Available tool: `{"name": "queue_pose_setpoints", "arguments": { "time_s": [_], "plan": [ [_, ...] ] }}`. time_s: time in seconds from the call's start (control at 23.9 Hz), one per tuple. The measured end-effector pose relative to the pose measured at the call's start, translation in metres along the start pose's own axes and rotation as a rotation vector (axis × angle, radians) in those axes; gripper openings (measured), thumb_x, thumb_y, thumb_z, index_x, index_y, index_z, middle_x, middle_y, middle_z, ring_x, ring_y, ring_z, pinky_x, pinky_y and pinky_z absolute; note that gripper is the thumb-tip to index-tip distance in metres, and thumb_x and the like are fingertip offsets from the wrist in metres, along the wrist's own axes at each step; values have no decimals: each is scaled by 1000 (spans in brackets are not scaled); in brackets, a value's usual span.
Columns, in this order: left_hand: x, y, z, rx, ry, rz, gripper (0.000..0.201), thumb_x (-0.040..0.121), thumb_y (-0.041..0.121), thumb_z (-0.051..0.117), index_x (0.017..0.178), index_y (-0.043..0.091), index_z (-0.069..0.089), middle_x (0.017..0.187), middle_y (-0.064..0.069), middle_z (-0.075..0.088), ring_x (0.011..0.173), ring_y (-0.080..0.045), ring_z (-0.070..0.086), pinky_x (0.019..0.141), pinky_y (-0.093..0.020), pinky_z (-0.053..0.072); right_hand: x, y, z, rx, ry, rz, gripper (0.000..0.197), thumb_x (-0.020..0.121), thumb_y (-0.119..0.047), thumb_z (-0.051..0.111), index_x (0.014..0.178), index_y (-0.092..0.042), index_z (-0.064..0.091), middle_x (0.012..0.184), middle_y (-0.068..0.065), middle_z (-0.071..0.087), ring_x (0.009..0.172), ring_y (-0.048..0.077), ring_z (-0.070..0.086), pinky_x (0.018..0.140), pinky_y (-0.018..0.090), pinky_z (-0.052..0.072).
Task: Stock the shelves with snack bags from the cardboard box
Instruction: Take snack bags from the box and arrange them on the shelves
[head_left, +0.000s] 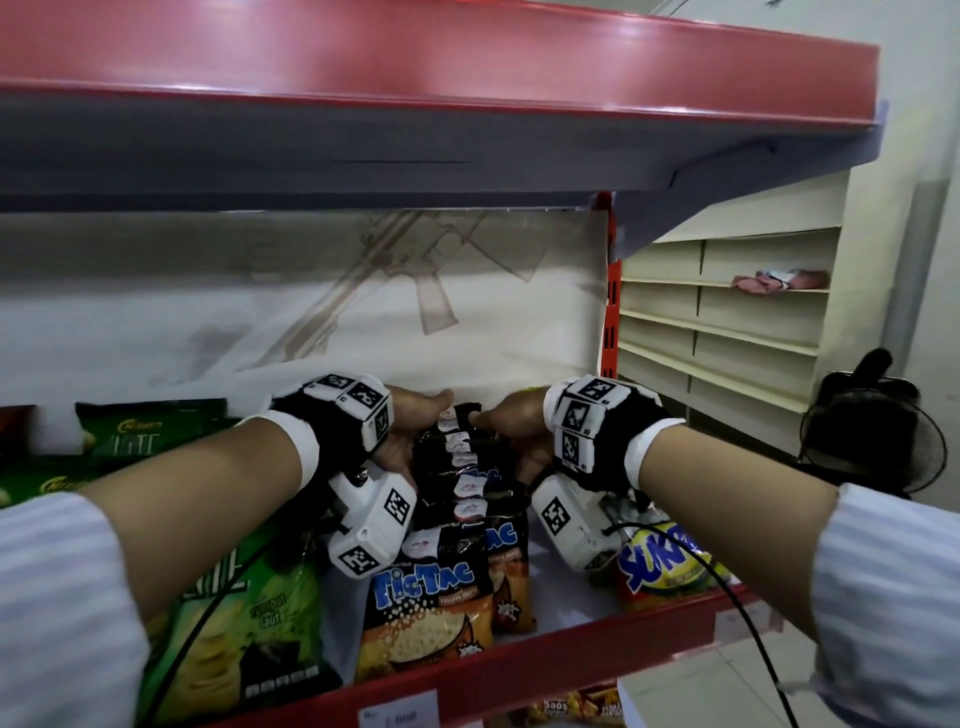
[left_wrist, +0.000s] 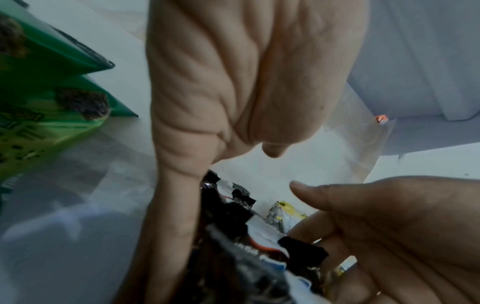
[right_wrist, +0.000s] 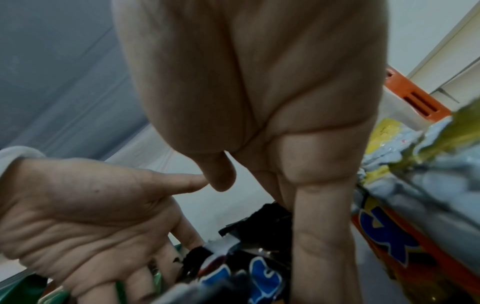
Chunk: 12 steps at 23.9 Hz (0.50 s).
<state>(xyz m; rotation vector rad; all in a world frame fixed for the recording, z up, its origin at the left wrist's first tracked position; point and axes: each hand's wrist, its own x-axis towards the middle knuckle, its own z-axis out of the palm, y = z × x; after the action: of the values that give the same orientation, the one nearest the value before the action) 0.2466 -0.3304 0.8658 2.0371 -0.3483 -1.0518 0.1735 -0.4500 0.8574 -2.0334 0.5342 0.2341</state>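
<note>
Tic Tac bags stand in a row on your shelf, between green bags and a yellow bag. Farther in, your left hand and right hand flank the row's rear, fingers straight against it.

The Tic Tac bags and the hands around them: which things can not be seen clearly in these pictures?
- Rear Tic Tac bags: head view, fronts hidden by the bags before them; count unsure.
- Left hand and right hand: fingertips hidden behind the bags; grip unclear.
- Yellow Sukro bag: name cut by the right wrist camera.
- Price tag: cut by the bottom edge, blurred.
- Cardboard box: in no view.
</note>
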Motion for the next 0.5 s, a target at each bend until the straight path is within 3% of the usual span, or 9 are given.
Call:
{"name": "queue_pose_setpoints", "arguments": {
  "time_s": [0.08, 0.13, 0.21, 0.29, 0.33, 0.42, 0.5],
  "plan": [
    [-14, 8, -1, 56, 1, -19, 66, 97, 59, 17, 91, 4, 54, 87, -15, 57, 81, -30, 56, 69, -45, 44, -7, -9, -4, -124, 53, -36, 46, 101, -40, 36, 117, 1, 48, 104, 21, 63, 91, 38, 64, 82, 45, 52],
    [-23, 13, -3, 79, 22, -28, 66, 96, 59, 20, 91, 2, 53, 87, -18, 56, 77, -31, 56, 69, -46, 44, -11, -15, -8, -198, 92, -56, 52, 100, -41, 38, 120, 5, 48, 111, 25, 62, 97, 41, 63, 91, 47, 50],
    [-40, 20, -8, 207, 100, -50, 68, 96, 57, 29, 106, -7, 51, 103, -27, 57, 93, -38, 59, 81, -45, 44, -27, -27, -18, -362, 126, -78, 56, 96, -43, 48, 112, 10, 56, 112, 24, 66, 103, 40, 64, 98, 47, 48],
    [-57, 20, -12, 450, 153, -80, 72, 94, 51, 42, 124, -15, 46, 125, -32, 54, 117, -40, 54, 87, -38, 46, -41, -32, -26, -477, 70, -162, 45, 88, -34, 64, 108, 6, 64, 104, 19, 70, 99, 34, 67, 95, 43, 51],
    [-62, 17, -13, 576, 140, -66, 68, 91, 46, 51, 125, -13, 49, 126, -28, 57, 119, -37, 55, 87, -34, 50, -47, -31, -27, -506, 14, -200, 42, 83, -28, 70, 109, 4, 65, 104, 19, 70, 97, 33, 67, 92, 41, 53],
    [-72, 7, -12, 810, 23, -63, 56, 79, 40, 68, 116, -1, 62, 116, -15, 67, 112, -26, 61, 88, -29, 52, -55, -22, -20, -626, -95, -208, 44, 78, -23, 76, 114, -1, 64, 111, 18, 68, 94, 27, 66, 84, 35, 56],
    [-75, -6, -4, 981, -43, -74, 39, 75, 40, 75, 104, 15, 71, 98, 3, 72, 95, -11, 65, 83, -24, 52, -54, -10, -8, -761, -133, -188, 50, 75, -25, 79, 118, -5, 63, 111, 12, 68, 83, 18, 66, 73, 28, 57]
  ]
}}
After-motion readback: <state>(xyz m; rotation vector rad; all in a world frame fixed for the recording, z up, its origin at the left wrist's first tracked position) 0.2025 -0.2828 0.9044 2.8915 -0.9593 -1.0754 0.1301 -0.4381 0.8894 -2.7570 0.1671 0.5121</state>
